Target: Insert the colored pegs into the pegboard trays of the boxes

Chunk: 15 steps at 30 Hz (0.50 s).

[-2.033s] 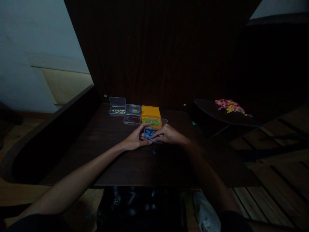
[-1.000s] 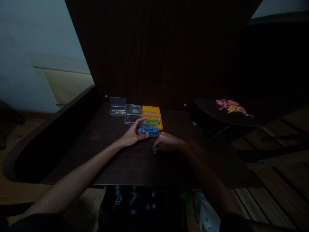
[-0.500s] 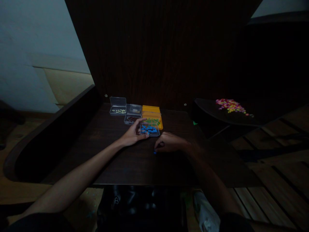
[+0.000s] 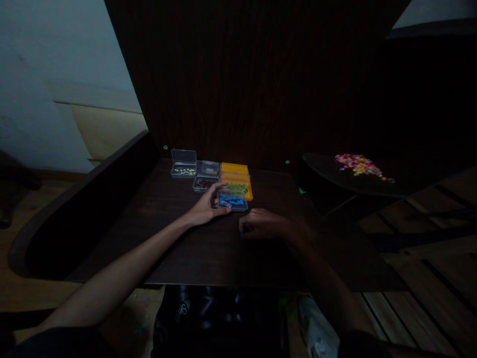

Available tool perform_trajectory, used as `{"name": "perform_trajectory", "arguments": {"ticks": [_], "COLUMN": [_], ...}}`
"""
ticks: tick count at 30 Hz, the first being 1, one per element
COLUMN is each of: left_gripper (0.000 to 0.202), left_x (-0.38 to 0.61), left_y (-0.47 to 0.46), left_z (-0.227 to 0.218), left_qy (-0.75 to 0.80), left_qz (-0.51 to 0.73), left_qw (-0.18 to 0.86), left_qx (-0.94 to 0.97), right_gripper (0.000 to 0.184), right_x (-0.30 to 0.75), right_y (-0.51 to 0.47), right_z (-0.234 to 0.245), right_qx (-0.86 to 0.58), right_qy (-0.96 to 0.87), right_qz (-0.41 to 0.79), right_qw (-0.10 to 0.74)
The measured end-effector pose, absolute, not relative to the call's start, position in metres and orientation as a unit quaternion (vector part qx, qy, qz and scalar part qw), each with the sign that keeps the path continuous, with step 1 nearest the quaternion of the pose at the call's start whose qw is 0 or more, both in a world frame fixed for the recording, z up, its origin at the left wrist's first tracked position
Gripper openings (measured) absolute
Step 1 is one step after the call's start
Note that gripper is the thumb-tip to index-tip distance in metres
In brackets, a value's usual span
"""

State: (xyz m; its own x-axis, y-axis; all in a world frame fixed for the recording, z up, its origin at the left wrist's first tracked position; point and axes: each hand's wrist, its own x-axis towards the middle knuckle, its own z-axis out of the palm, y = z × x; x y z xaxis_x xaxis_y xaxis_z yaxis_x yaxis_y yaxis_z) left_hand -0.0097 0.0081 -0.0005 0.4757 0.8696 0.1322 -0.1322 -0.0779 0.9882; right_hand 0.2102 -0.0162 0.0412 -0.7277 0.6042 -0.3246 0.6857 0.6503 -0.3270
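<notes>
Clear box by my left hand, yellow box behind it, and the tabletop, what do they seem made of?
Clear box: probably smooth plastic; it's see-through with thin, pale edges.
Yellow box: likely plastic, judging by its even, solid colour; the dim light leaves its gloss unclear.
Tabletop: wood or wood-look laminate, dark brown and rather dull, with faint streaks like grain; I can't tell which.

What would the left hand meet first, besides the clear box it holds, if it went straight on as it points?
Probably the yellow box with green pieces, just beyond the left hand; depth is unclear.
</notes>
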Motion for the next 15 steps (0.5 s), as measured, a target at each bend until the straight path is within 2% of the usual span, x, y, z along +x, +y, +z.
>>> {"name": "perform_trajectory", "arguments": {"ticks": [15], "left_gripper": [0.076], "left_x": [-0.010], "left_y": [0.006], "left_z": [0.003], "left_qy": [0.304], "left_qz": [0.407], "left_qw": [0.622], "left_qx": [0.595], "right_gripper": [0.021], "right_x": [0.212], "right_y": [-0.035], "right_z": [0.038], "right_qx": [0.410], "right_qy": [0.882], "right_qz": [-0.196], "right_qw": [0.124]}}
